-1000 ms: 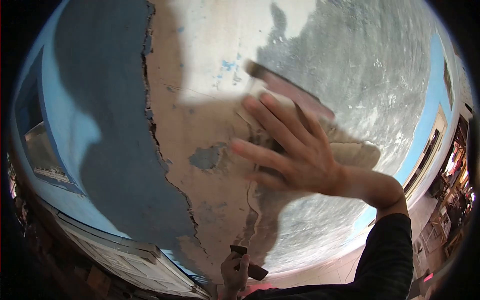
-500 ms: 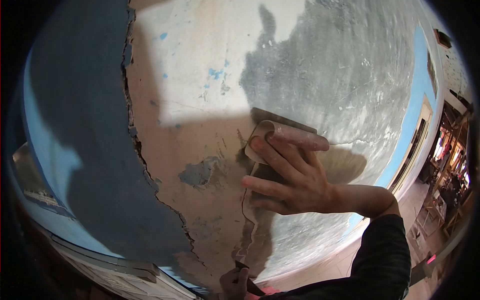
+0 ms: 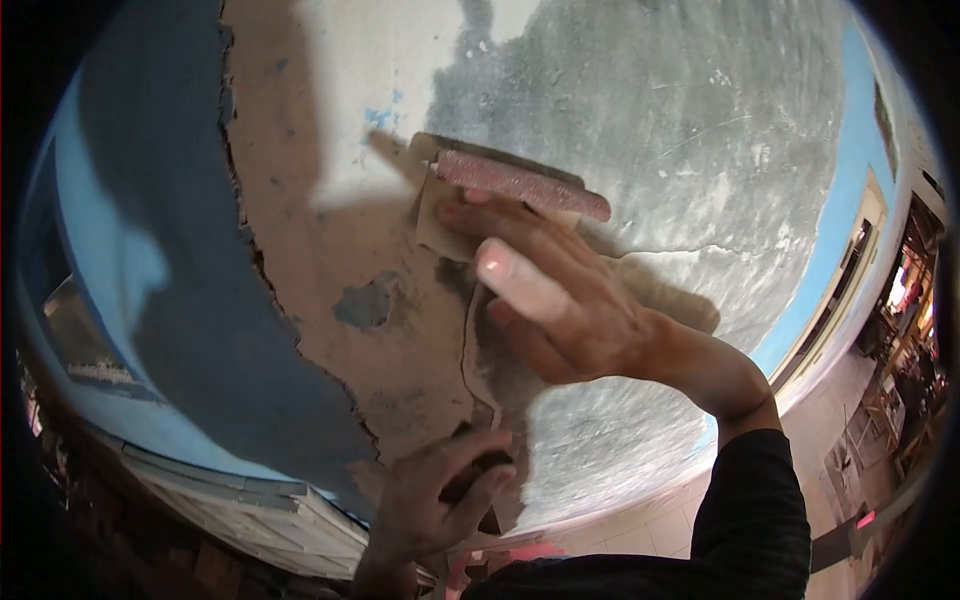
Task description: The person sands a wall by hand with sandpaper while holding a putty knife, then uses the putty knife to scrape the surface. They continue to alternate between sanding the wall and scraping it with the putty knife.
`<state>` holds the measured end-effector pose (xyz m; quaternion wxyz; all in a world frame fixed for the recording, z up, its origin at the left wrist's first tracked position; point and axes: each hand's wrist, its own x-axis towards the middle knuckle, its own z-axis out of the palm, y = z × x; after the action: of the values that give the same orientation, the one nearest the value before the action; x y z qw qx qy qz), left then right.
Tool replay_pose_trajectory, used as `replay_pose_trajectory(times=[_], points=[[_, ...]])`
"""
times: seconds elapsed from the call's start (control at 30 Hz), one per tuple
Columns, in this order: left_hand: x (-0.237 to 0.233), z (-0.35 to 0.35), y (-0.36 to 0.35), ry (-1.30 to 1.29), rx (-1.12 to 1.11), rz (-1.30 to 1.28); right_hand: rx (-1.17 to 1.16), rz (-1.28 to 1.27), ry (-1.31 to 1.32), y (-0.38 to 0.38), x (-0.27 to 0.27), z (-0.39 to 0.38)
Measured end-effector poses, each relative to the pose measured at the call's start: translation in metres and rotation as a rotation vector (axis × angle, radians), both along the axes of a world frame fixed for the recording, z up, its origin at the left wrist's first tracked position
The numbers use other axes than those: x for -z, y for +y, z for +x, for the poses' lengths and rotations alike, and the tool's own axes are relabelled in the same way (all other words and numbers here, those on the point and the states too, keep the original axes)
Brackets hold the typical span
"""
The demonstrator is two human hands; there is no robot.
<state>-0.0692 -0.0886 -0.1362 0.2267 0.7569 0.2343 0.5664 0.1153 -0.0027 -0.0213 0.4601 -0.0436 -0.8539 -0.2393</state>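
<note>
My right hand (image 3: 560,290) presses a sheet of sandpaper (image 3: 432,215) to the wall, fingers laid out over its pale back. One edge of the sheet curls up and shows its reddish, gritty face. Below, my left hand (image 3: 430,500) is raised near the wall's lower part, its fingers bent around a dark, flat object (image 3: 462,482) whose kind I cannot tell. A thin crack (image 3: 466,350) runs down the wall between the two hands. Left of it lies a grey patch (image 3: 367,303) of bare plaster.
The wall (image 3: 680,120) is part grey, part white and brownish. A long jagged crack (image 3: 240,215) borders the blue paint (image 3: 180,300) on the left. At the lower left are pale slatted boards (image 3: 250,515). On the right, a tiled floor (image 3: 650,530) leads to cluttered items.
My right hand and the sandpaper have moved up and left in view. My left hand has risen from the bottom edge and shows larger. The camera view has shifted slightly.
</note>
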Motion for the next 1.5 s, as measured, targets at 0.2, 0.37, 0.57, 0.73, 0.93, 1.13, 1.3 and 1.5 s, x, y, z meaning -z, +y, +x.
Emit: replay_pose_trajectory(times=[0.2, 0.37, 0.57, 0.73, 0.93, 1.13, 1.3, 1.5], points=[[-0.065, 0.005, -0.008, 0.193, -0.335, 0.044, 0.023, -0.014, -0.074, -0.014, -0.014, 0.015], [-0.079, 0.019, 0.015, 0.240, -0.252, 0.065, 0.065, 0.011, -0.159, -0.022, -0.022, 0.018], [-0.077, 0.027, 0.019, 0.483, -0.437, 0.042, 0.120, -0.060, -0.196, -0.024, -0.014, 0.036], [-0.077, 0.031, 0.020, 0.638, -0.544, 0.052, 0.195, -0.088, -0.198, -0.026, -0.002, 0.057], [-0.075, 0.041, 0.026, 0.738, -0.632, 0.210, 0.246, -0.097, -0.221, -0.031, 0.001, 0.069], [-0.078, 0.045, 0.025, 0.804, -0.662, 0.144, 0.211, -0.034, -0.157, -0.031, 0.005, 0.064], [-0.078, 0.036, 0.026, 0.789, -0.612, 0.102, 0.266, -0.013, -0.120, -0.038, 0.017, 0.056], [-0.072, 0.032, 0.030, 0.741, -0.640, 0.225, 0.445, 0.140, -0.228, -0.040, 0.005, 0.050]])
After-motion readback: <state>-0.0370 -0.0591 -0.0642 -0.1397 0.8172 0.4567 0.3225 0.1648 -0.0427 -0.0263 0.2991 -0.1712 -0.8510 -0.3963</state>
